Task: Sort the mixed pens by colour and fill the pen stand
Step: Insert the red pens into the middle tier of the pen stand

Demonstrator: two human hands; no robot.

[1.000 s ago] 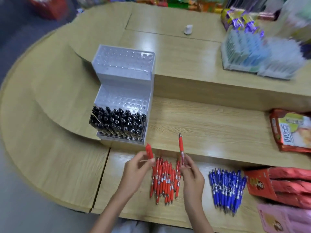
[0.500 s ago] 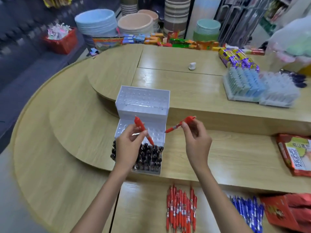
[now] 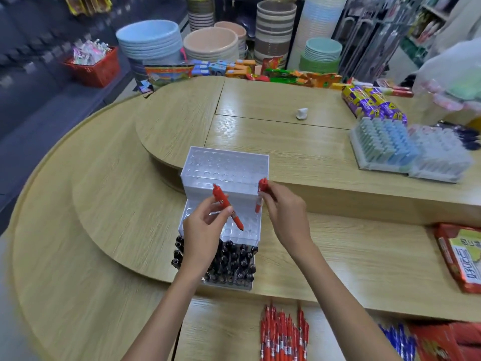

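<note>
The left hand [image 3: 204, 230] pinches a slanted red pen [image 3: 227, 207] over the stand [image 3: 226, 162], hiding some black pens [image 3: 235, 261]. The right hand [image 3: 285, 217] pinches an upright red pen [image 3: 261, 187]. The loose red pens [image 3: 283, 337] are cut off by the bottom edge.

Carried both pens from the red pen pile [image 3: 283, 334] up over the pen stand [image 3: 229, 162]. Swung the right red pen [image 3: 258, 205], pinched in the right hand [image 3: 286, 214], from nearly level to upright, tip down at the middle tier's right edge. Dipped the left red pen [image 3: 221, 198], in the left hand [image 3: 203, 230], closer to that tier's holes.
</note>
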